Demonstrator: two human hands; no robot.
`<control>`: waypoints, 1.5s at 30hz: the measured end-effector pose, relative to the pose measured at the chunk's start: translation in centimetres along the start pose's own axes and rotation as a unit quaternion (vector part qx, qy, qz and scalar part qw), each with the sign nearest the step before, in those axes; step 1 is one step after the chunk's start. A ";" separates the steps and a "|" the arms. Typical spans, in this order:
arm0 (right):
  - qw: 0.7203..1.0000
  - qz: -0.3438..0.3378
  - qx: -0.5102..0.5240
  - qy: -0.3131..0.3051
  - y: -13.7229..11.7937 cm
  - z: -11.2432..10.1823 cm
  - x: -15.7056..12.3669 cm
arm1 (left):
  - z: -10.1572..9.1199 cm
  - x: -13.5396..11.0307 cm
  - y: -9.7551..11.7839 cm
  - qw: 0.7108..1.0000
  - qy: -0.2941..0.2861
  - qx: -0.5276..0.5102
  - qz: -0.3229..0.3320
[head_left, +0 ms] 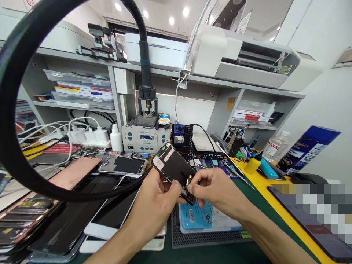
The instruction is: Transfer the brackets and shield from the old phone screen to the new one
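My left hand [162,190] is closed around a dark phone screen assembly [176,163], held tilted above the work mat. A white label and a green sticker show at its upper left end. At the lower end my right hand [207,185] pinches a small flex cable [189,180] with gold-coloured contacts; its far part is hidden by the fingers. Below the hands lies a blue plastic packet [196,216] on a dark perforated mat [209,238].
A black hose [8,99] loops over the left side. Stacked phone screens [74,212] lie at left. A hot-air station [145,138] stands behind. At right are a yellow bottle [253,163], a blue spray can [309,150] and a phone [310,220].
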State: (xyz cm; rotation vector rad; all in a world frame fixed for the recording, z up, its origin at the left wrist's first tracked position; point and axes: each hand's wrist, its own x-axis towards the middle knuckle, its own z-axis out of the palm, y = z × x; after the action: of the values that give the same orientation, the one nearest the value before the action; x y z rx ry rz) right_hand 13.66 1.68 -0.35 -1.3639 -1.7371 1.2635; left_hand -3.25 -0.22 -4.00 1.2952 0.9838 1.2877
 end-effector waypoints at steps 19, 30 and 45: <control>0.997 -0.037 0.035 0.053 0.0 1.0 0.0 | 0.9 0.2 0.7 0.999 -0.014 -0.049 -0.008; 0.999 -0.016 0.034 0.036 0.3 0.8 -0.1 | 0.7 0.3 0.3 0.999 -0.007 -0.035 -0.011; 0.998 -0.010 0.062 0.028 0.1 0.8 0.0 | 0.7 0.2 0.4 0.999 -0.016 -0.035 -0.007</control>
State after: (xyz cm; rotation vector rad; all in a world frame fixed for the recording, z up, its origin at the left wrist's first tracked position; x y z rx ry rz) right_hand 13.03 1.43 -0.78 -1.2963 -1.6035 1.2865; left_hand -2.59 -0.12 -3.53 1.2492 0.9168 1.2758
